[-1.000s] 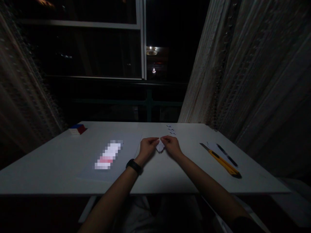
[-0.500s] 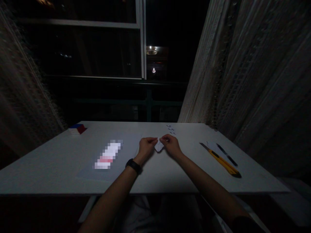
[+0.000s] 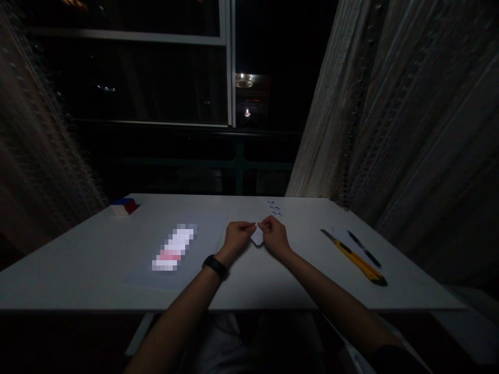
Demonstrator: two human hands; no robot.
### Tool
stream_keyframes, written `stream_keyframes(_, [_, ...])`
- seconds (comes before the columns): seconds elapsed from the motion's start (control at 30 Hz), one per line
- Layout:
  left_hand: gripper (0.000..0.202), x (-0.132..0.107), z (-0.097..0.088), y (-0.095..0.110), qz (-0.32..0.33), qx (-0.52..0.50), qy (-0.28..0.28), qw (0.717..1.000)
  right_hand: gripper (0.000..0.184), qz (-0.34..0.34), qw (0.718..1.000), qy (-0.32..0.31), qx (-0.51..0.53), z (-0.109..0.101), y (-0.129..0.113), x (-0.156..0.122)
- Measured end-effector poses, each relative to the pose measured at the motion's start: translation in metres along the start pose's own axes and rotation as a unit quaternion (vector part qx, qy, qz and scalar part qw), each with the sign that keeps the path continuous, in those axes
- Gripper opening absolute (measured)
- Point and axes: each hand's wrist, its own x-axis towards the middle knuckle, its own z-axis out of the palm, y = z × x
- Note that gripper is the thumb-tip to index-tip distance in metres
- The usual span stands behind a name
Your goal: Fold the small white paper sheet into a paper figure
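Both my hands meet over the middle of a white table [image 3: 273, 280] in dim light. My left hand [image 3: 237, 238], with a black watch on its wrist, pinches the left edge of a small folded piece of white paper [image 3: 257, 236]. My right hand [image 3: 275, 236] pinches the same paper from the right. The paper is held just above the tabletop between my fingertips. Several tiny paper pieces [image 3: 275, 208] lie on the table beyond my hands.
A yellow utility knife [image 3: 356, 258] and a black pen [image 3: 364, 248] lie at the right. A sheet of paper [image 3: 179, 249] lies to the left of my hands. A red and blue block [image 3: 123, 206] sits at the far left corner. Curtains hang on both sides of a dark window.
My hands have drawn slightly closer together on the small paper, which looks a little more folded up. Everything else on the table is as before.
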Motion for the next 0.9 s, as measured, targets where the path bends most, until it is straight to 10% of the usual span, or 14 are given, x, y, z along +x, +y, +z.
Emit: stream_keyframes(0.9, [0.024, 0.0043, -0.0002, 0.0028, -0.001, -0.044, 0.005, 0.999, 0.023, -0.02, 0.985, 0.013, 0.171, 0.0, 0.0005, 0.0])
